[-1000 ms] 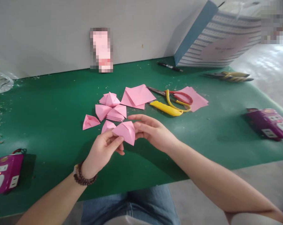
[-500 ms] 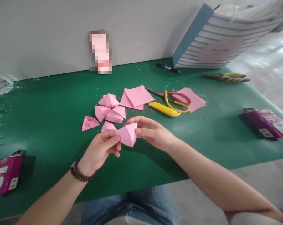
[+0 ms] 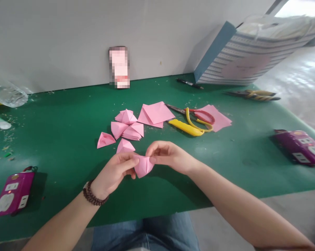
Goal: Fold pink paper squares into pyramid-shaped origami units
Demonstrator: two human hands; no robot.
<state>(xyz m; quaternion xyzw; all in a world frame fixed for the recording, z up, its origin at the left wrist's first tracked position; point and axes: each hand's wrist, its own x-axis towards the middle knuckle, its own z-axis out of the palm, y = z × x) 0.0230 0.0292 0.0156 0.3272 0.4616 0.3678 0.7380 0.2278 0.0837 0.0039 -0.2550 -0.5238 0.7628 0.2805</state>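
Pinching a folded pink paper piece (image 3: 144, 168) over the worktop (image 3: 71, 122), just in front of other folded pieces (image 3: 118, 129), the left hand (image 3: 121, 166) and right hand (image 3: 170, 157) nearly close thumbs against fingers on opposite sides, probably steadying its central crease.

A striped paper bag (image 3: 241, 61) stands at the back right of the green table (image 3: 233, 170), with a black pen (image 3: 189, 83) just beside its base and pliers (image 3: 254, 95) in front. From my remote seat, I see one purple device (image 3: 14, 191) at left, another purple device (image 3: 302, 146) at right
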